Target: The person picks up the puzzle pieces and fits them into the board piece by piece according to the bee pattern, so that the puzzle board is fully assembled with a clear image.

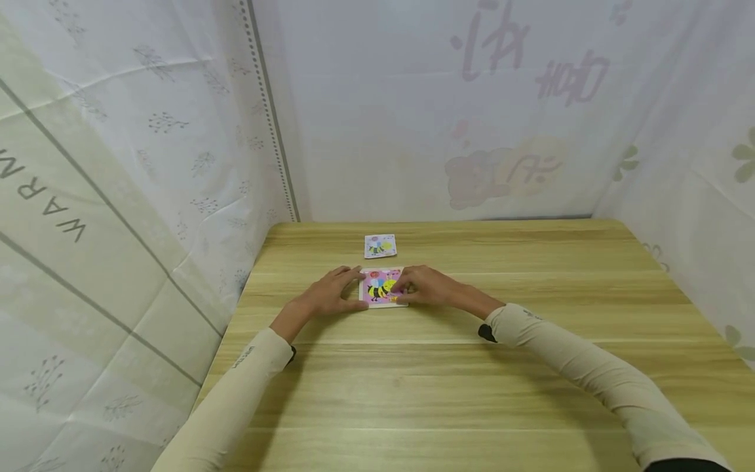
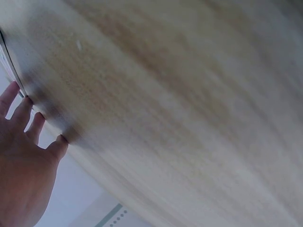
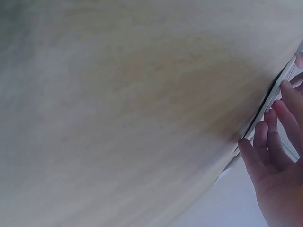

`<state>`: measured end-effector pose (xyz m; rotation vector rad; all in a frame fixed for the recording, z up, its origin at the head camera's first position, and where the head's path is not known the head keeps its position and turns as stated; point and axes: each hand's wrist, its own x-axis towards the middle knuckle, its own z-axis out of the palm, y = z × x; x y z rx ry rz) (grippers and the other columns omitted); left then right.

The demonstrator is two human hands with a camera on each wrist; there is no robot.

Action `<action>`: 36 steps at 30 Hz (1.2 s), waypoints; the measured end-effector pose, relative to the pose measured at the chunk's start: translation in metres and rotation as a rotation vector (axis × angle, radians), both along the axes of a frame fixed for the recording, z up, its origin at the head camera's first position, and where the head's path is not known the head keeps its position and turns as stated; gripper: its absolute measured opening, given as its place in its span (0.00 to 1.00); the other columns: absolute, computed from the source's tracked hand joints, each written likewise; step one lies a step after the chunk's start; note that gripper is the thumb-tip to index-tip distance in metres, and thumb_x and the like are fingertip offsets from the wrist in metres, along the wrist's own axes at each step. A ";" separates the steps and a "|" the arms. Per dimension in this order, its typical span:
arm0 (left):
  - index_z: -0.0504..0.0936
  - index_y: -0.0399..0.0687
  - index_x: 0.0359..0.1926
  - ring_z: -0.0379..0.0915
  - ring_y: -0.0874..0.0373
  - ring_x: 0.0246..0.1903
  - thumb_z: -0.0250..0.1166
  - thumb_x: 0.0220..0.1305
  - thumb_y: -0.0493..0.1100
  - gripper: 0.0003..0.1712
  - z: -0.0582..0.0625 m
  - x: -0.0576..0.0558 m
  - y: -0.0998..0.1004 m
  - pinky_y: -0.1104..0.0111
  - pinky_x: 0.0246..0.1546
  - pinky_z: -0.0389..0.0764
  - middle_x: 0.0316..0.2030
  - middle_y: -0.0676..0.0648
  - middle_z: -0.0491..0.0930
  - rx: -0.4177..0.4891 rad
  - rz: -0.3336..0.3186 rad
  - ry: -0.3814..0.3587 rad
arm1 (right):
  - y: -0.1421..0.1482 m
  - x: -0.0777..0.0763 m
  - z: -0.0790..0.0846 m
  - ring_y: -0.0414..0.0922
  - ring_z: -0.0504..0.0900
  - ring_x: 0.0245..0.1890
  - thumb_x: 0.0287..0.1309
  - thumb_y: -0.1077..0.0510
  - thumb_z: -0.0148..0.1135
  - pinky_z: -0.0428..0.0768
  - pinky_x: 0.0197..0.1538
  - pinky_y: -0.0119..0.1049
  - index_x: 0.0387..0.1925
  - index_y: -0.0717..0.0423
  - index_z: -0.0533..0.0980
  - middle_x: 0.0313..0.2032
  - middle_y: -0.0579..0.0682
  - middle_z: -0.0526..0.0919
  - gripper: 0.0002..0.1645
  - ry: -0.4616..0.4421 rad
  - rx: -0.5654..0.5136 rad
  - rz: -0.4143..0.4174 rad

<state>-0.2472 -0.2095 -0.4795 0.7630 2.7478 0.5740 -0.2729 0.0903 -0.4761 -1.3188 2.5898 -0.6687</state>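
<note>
A square picture board (image 1: pixel 377 288) with a yellow-and-black bee on pink and a pale border lies flat on the table. At its left edge is my left hand (image 1: pixel 330 292), fingers spread, with the thumb by the near corner and fingertips by the far one. My right hand (image 1: pixel 433 286) reaches over the right side of the board with bent fingers, tips down on the picture; I cannot tell if they pinch anything. The right wrist view shows that hand (image 3: pixel 279 161) at the board's thin edge (image 3: pixel 270 101). In the left wrist view, the left fingertips (image 2: pixel 28 100) meet the edge.
Beyond the board lies a smaller card (image 1: pixel 380 246) with a similar bee picture. Both rest on a light wood-grain table (image 1: pixel 401 393). Printed white curtains (image 1: pixel 377 131) hang behind the table and along its sides.
</note>
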 end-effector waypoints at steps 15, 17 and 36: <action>0.64 0.53 0.79 0.50 0.40 0.78 0.65 0.66 0.71 0.49 0.001 0.001 -0.004 0.40 0.74 0.59 0.80 0.41 0.55 0.005 0.005 -0.001 | -0.007 0.001 0.005 0.44 0.79 0.47 0.69 0.53 0.69 0.79 0.54 0.42 0.52 0.53 0.87 0.47 0.50 0.84 0.14 0.004 0.034 0.035; 0.64 0.53 0.79 0.49 0.40 0.78 0.65 0.66 0.71 0.49 0.001 0.001 -0.005 0.40 0.73 0.59 0.80 0.41 0.55 0.005 0.004 -0.003 | -0.008 0.001 0.005 0.44 0.79 0.47 0.69 0.53 0.69 0.79 0.53 0.42 0.52 0.54 0.87 0.47 0.49 0.84 0.14 0.006 0.032 0.035; 0.61 0.49 0.80 0.47 0.41 0.79 0.68 0.65 0.69 0.52 -0.019 0.010 -0.010 0.42 0.75 0.55 0.81 0.42 0.52 0.038 0.012 -0.065 | -0.014 0.012 -0.015 0.40 0.81 0.44 0.69 0.55 0.69 0.81 0.53 0.39 0.43 0.52 0.87 0.43 0.46 0.84 0.07 -0.026 0.038 0.018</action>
